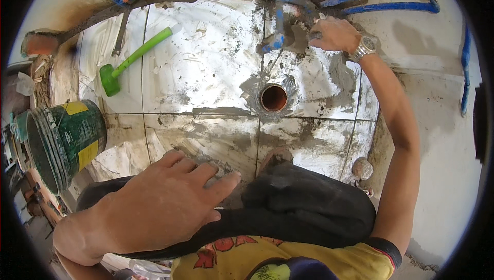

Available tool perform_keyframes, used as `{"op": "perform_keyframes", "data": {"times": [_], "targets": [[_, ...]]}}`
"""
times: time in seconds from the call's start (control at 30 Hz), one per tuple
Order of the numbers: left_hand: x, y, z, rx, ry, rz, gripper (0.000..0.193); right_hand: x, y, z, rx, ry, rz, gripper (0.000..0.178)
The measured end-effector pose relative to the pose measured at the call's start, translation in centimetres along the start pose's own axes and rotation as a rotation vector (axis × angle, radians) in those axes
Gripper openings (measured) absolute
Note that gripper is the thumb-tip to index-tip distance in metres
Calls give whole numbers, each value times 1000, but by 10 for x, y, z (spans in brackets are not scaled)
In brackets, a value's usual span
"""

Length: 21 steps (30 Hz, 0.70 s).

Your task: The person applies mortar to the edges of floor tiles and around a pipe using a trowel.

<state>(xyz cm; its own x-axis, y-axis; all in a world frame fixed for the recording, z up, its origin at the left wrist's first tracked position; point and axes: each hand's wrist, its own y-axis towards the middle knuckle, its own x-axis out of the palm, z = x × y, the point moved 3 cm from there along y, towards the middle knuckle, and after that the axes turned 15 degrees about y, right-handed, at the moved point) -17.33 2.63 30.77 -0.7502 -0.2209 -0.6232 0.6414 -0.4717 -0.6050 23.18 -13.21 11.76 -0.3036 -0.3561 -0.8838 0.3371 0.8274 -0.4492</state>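
My right hand [335, 34], with a metal watch [366, 46] at the wrist, reaches to the far right, where the tiled floor meets the wall. Its fingers are curled beside a patch of wet grey mortar [295, 37]; what they hold, if anything, is hidden. Above my knees, my left hand [170, 197] hovers palm down with its fingers apart and nothing in it. Smeared white tiles [200, 58] cover the floor. Between them opens a round drain pipe [274, 98], ringed with mortar. Close to the mortar patch, a short blue pipe [279, 22] stands out.
A green mallet [135, 59] lies on the tiles at the left. Nearer me, a green bucket [67, 138] is tipped sideways. Blue water pipes [391, 7] run along the walls. A small clear container [362, 168] sits by my right knee.
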Motion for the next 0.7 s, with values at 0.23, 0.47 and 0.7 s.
{"op": "perform_keyframes", "data": {"times": [0.23,0.47,0.7], "targets": [[2,0,1,10,-22,15,62,4,-5,-1,-57,7,58,48],[0,3,1,7,-17,13,61,-10,-6,-3,3,-1,89,46],[-3,4,2,44,37,147,54,-10,5,-11,-49,-36,188,43]]}}
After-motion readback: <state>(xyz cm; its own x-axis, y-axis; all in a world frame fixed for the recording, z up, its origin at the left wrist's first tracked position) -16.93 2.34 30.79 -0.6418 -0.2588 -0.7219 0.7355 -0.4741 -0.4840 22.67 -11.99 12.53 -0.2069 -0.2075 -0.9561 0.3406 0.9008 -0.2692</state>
